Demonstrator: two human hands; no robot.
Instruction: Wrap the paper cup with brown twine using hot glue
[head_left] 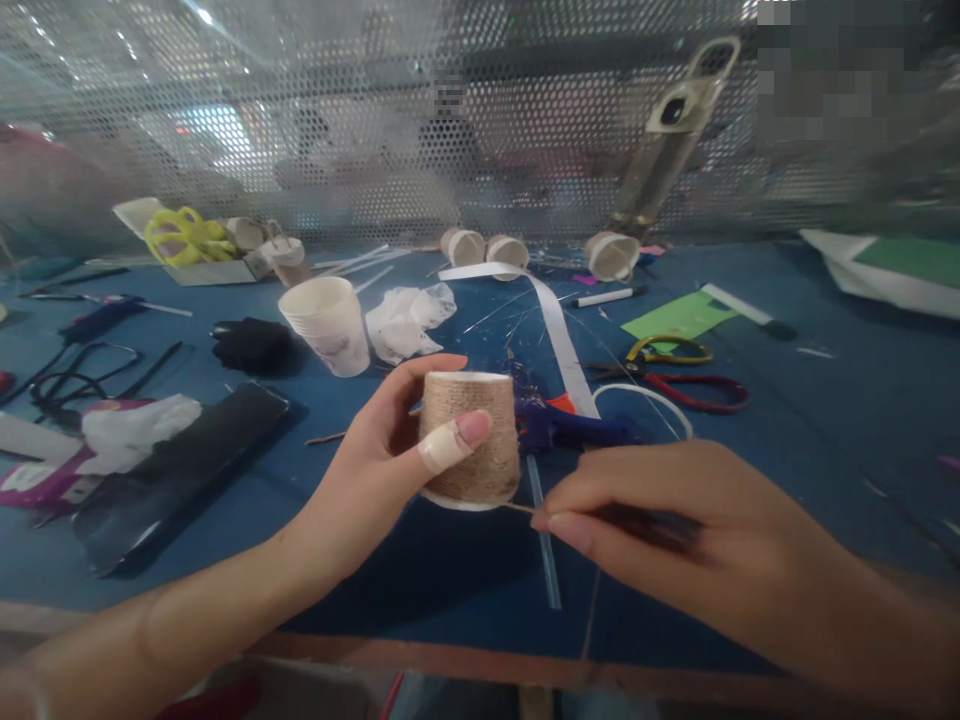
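My left hand (390,455) is closed round a paper cup wrapped in brown twine (471,440), held upside down above the blue table (825,400). Its thumb, with a pale plaster on it, lies across the twine. My right hand (660,530) pinches the loose end of the twine (521,508) just below the cup's rim, to the right. A blue glue gun (570,425) lies behind the cup.
White paper cups (328,322) stand and lie farther back. Scissors (686,385), a white strip (559,335), green paper (679,315), a marker (607,296), crumpled tissue (409,320), a black phone (176,465) and yellow scissors (184,237) are scattered around. A perforated metal screen (450,120) closes the far side.
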